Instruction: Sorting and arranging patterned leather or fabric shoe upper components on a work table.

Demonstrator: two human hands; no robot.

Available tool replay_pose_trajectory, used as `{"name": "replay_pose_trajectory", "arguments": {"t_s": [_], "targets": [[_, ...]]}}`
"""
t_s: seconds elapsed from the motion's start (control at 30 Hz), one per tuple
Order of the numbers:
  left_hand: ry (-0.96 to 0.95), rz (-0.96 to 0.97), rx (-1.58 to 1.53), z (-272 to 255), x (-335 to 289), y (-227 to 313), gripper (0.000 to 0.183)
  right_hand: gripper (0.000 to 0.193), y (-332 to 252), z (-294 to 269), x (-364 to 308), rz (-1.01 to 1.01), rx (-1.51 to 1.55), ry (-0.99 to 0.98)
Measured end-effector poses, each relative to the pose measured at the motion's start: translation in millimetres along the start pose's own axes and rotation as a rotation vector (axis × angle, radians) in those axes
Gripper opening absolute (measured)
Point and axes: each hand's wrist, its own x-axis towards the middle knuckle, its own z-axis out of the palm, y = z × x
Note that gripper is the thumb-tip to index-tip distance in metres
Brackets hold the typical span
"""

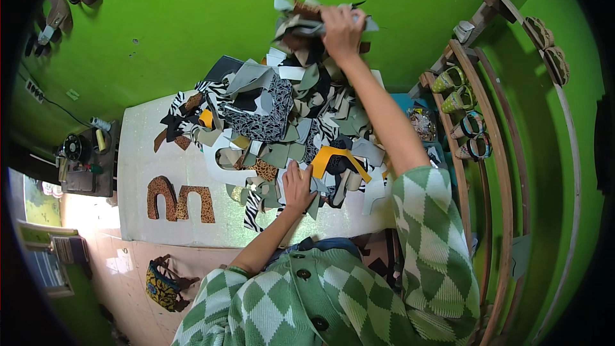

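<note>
A bunch of mixed scraps [296, 24], grey, brown and black, is lifted above the far edge of the table by my right hand [343, 31], closed around it. My left hand [296, 187] rests with fingers stretched out on the near side of a big heap of cut material scraps [282, 154]. Close to it lie a yellow angular piece [332, 159] and a zebra-print strip [254, 210]. A larger black piece with white scribbled lines [256, 123] sits within the heap. Left of the heap are two leopard-print arch-shaped pieces, one darker [155, 196], one flatter [196, 204].
The pile covers much of a white table [138, 144] against a green wall. At the right stands a wooden rack [490, 128] with sandals [458, 99]. A blue container of small items [421, 122] is beside it. A small dark side table [90, 179] stands left.
</note>
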Motion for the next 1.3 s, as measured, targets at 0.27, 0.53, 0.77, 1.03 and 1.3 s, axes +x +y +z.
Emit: {"name": "replay_pose_trajectory", "arguments": {"t_s": [0.27, 0.53, 0.77, 1.03, 1.3], "targets": [[-0.015, 0.049, 0.049, 4.8, -1.7, -9.4, 0.083, 0.096, -45.8, -3.6, -136.8, -0.006, 0.315, -1.320], [0.224, 0.405, 0.194, 16.0, 13.1, -20.8, 0.030, 0.081, -15.1, -110.0, -153.4, 0.211, 0.498, -0.940], [0.229, 0.213, 0.027, -82.7, 78.8, -27.6, 0.032, 0.037, -19.9, -163.9, -195.1, 0.471, 0.619, -0.665], [0.186, 0.164, 0.070, -91.9, 111.0, -54.6, 0.029, 0.045, -89.3, -154.4, -274.5, 0.039, 0.543, -1.062], [0.259, 0.054, 0.015, -85.7, 118.9, -66.8, 0.028, 0.054, -88.3, -135.2, -273.9, -0.139, 0.459, -1.216]]}}
